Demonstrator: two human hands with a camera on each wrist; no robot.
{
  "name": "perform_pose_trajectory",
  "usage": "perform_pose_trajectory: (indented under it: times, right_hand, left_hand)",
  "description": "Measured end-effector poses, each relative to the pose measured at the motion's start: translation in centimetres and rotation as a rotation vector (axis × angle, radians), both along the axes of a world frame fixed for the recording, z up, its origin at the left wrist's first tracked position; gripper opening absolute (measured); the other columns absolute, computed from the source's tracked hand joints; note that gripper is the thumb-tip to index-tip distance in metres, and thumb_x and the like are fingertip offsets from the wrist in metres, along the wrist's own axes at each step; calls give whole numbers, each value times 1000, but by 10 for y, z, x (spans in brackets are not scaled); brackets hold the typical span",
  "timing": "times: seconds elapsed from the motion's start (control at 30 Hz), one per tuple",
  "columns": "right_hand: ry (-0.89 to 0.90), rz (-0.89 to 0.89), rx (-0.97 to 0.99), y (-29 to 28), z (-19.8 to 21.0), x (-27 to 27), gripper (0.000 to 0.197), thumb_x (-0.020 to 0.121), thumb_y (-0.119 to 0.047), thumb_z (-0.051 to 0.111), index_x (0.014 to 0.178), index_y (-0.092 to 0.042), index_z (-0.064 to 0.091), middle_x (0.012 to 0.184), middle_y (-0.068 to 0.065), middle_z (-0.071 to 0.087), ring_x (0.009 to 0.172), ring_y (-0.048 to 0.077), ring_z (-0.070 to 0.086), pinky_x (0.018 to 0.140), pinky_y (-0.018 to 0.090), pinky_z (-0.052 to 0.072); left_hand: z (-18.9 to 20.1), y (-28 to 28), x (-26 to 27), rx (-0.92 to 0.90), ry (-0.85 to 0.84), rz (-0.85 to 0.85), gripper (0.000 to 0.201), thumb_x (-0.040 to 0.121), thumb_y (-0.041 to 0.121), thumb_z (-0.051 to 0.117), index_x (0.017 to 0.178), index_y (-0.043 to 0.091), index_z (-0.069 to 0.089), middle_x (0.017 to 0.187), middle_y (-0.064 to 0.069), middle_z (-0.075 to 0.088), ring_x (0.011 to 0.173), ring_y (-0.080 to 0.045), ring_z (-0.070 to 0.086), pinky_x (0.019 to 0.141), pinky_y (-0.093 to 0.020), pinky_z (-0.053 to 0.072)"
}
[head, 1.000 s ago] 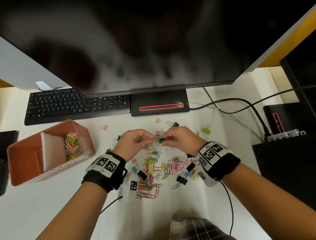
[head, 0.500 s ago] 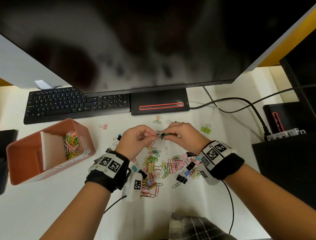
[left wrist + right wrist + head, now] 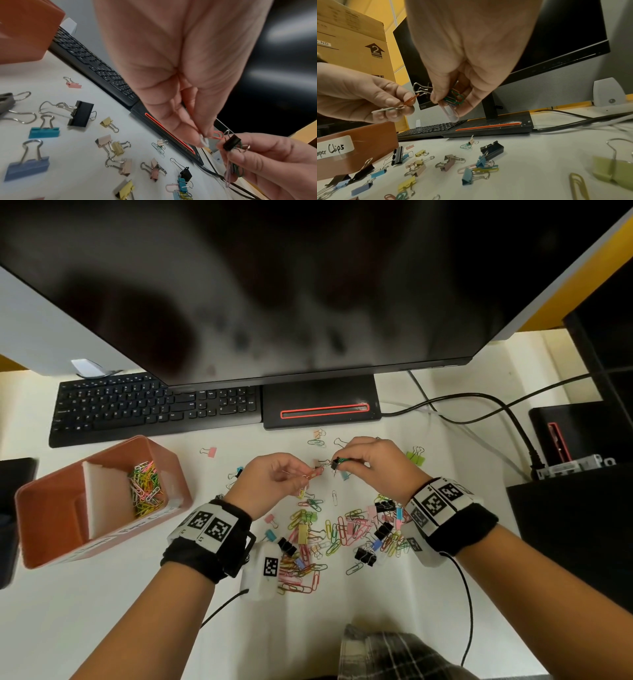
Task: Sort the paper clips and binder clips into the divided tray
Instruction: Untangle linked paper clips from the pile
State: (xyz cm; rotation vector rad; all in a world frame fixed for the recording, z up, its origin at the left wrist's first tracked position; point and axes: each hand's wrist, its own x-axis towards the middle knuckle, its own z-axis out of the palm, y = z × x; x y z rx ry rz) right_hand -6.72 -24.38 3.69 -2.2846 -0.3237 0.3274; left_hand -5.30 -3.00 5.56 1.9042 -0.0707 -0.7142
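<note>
Both hands are raised a little above the desk (image 3: 102,604), in front of the monitor base (image 3: 320,409). The left hand (image 3: 270,484) pinches an orange-red paper clip (image 3: 218,135) between thumb and fingertips; a second, pale clip seems to be in the same grip, but I cannot tell its colour. The right hand (image 3: 380,463) has its fingers curled around a small black binder clip (image 3: 231,142) and a bundle of paper clips (image 3: 453,98), green, blue and pale pink ones. The orange-red paper clip is just beside the black binder clip; I cannot tell if they touch.

The divided tray (image 3: 44,546) is a terracotta box at the left of the desk, near the keyboard (image 3: 144,409). A white divider splits it, and its right compartment holds many coloured paper clips (image 3: 145,489). The label on its front wall reads "Clips" in the right wrist view.

A mixed pile of clips (image 3: 329,532) lies on the desk between the two wrists. More binder clips are scattered around, for example a green binder clip (image 3: 416,457) to the right of the right hand and a pink binder clip (image 3: 209,451) near the keyboard.
</note>
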Motion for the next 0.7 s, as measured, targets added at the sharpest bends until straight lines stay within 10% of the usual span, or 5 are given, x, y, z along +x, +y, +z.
perform_pose_trajectory:
  times: [0.7]
  right_hand:
    - [-36,-6,-17,1,-3,-8,19,90,-17,59,105,-14,70,95,5,68,87,17,60,85,32,49]
  left_hand:
    - [-2,-9,-4,-13,-27,135,8,83,8,64,80,15,68,78,-14,67,66,-16,58,70,-31,52]
